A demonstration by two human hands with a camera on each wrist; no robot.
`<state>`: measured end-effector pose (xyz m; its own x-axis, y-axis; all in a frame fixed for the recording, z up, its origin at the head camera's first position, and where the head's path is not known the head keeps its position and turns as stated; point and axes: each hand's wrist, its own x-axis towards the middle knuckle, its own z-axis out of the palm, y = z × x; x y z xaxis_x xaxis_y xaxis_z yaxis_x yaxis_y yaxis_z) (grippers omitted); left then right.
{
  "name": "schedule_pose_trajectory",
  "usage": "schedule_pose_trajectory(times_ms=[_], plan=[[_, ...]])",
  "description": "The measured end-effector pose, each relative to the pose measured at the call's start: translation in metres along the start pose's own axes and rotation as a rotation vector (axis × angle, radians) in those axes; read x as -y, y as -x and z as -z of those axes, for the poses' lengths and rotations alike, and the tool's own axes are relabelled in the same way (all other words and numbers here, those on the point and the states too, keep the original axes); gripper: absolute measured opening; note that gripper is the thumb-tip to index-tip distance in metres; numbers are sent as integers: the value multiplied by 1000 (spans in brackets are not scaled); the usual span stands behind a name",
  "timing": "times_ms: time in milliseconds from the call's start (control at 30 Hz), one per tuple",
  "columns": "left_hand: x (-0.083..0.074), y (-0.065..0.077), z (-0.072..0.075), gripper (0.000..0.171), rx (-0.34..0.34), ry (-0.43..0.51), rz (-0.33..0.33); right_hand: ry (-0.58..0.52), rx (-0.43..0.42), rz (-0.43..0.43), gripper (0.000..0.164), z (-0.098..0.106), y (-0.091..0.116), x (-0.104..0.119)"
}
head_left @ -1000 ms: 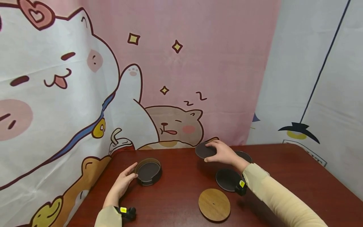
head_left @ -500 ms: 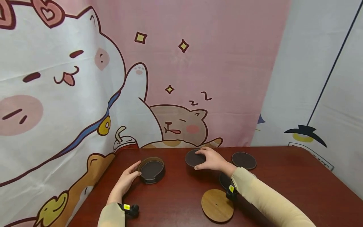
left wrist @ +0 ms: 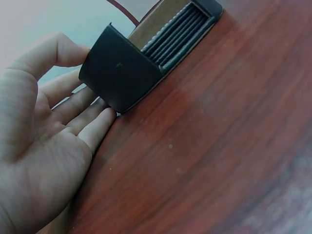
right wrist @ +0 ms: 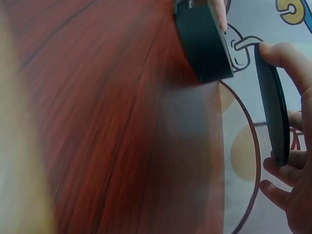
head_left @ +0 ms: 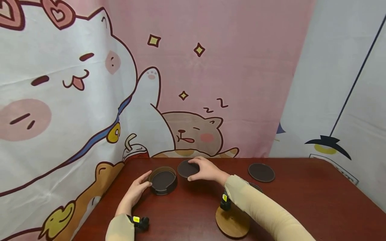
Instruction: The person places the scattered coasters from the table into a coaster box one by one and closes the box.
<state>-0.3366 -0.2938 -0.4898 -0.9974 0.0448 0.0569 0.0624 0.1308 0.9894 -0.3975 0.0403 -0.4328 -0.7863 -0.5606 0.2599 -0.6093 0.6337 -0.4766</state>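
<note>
My left hand [head_left: 136, 190] grips the side of a round dark coaster holder [left wrist: 119, 73], thumb near the rim and fingers reaching around the wall. Through the holder's front notch, a stack of dark coasters [left wrist: 180, 36] shows edge-on in the left wrist view. My right hand [head_left: 206, 170] pinches a round dark coaster [head_left: 186, 169] by its edges, thumb on one side and fingers on the other. This coaster is raised above the table, just right of the holder in the head view. In the right wrist view the held coaster [right wrist: 273, 105] stands edge-on.
A round wooden disc [head_left: 230, 225] lies at the table's front, partly under my right wrist. One dark coaster [head_left: 261, 172] lies at the back right; another [head_left: 256, 187] is mostly hidden by my sleeve. A cartoon-printed cloth [head_left: 241, 73] hangs behind the reddish table [head_left: 316, 197].
My right hand has carried the coaster leftward, close to the holder, uncovering the coaster at the back right. My left hand stays at the holder. The head view has turned slightly left.
</note>
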Motion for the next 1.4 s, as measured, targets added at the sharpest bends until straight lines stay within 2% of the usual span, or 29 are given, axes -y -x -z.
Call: schedule_pose_trajectory(times_ms=[167,300,533,1033,1400], plan=[[4,1,-3,64,-1,-18,-2,-28,36,6,79,-15,-16,17],[4,-1,-4,64,-13,12,-1,-31,49,27,78,-25,-26,32],[1,-6,-4,64,1,1,-2,-51,81,0,78,-44,-34,50],[0,-6,-4,64,-22,12,23,31,109,-2,79,-61,-47,68],[2,-4,1,64,-22,-1,13,-13,199,-8,81,-72,-51,69]])
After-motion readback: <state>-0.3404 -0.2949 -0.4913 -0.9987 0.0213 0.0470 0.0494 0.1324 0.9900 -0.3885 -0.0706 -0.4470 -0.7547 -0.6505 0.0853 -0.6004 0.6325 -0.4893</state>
